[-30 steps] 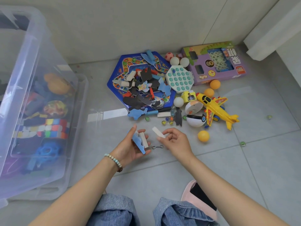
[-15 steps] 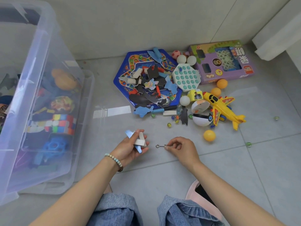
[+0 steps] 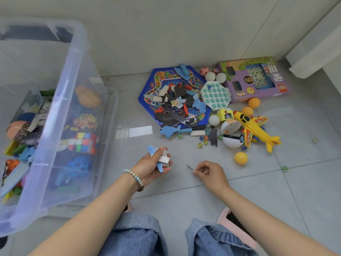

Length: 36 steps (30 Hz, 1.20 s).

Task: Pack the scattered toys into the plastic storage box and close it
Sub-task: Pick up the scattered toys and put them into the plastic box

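Head view
Left hand [image 3: 153, 164]: curled round a blue foam plane [image 3: 151, 150] and a white block [image 3: 163, 159], held above the floor.
Right hand [image 3: 210, 171]: fingertips pinch a small metal hook [image 3: 189, 167], low over the tiles.
Storage box [image 3: 73, 58]: at left, open, part filled.
Toy pile [image 3: 184, 106]: by the wall, well apart from the box.
Handling: foam likely light and bendy, best gripped flat across its faces; hook stiff, tiny, easy to drop, best pinched at the shank.
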Each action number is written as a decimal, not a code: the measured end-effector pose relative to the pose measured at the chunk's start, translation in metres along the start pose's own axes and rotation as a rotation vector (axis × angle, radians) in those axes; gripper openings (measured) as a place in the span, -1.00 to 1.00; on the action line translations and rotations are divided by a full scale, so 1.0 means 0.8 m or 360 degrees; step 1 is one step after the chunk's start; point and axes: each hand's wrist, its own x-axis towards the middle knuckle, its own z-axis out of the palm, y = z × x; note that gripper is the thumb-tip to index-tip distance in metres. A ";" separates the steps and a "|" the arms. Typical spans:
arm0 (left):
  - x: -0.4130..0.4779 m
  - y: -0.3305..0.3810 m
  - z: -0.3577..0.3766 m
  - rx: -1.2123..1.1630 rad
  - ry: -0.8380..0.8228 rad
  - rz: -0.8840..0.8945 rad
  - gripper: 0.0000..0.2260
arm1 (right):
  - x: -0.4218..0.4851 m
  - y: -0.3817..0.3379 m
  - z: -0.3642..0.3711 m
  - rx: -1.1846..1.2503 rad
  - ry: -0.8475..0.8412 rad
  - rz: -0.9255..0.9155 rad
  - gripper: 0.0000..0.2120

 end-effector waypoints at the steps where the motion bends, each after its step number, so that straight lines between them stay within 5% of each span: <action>1: -0.010 0.008 0.002 0.0075 0.0006 0.0026 -0.84 | -0.005 -0.014 -0.008 0.0124 -0.0037 0.0046 -0.80; 5: -0.070 0.056 0.011 0.0337 0.0015 0.0249 -0.75 | -0.042 -0.134 -0.059 0.0561 -0.0258 0.0043 -0.91; 10: -0.176 0.141 0.001 0.0448 0.0013 0.0645 -0.63 | -0.107 -0.309 -0.064 0.0555 -0.0432 -0.0363 -0.92; 13: -0.235 0.183 -0.038 0.0403 0.0062 0.0834 -0.72 | -0.140 -0.386 -0.037 0.0521 -0.0530 -0.0511 -0.95; 17: -0.285 0.209 -0.128 0.0080 0.0348 0.0740 -0.84 | -0.166 -0.443 0.003 0.0433 -0.0745 -0.0527 -0.79; 20: -0.296 0.206 -0.188 -0.0029 0.0551 0.0562 -0.76 | -0.169 -0.447 0.034 0.0338 -0.0741 -0.0423 -0.76; 25: -0.291 0.202 -0.229 -0.0092 0.0511 0.0293 -0.48 | -0.160 -0.430 0.059 0.0239 -0.0726 -0.0312 -0.78; 36: -0.218 0.231 -0.071 0.0345 0.0017 0.0510 -0.72 | -0.058 -0.300 -0.091 0.0241 -0.0587 0.0011 -0.83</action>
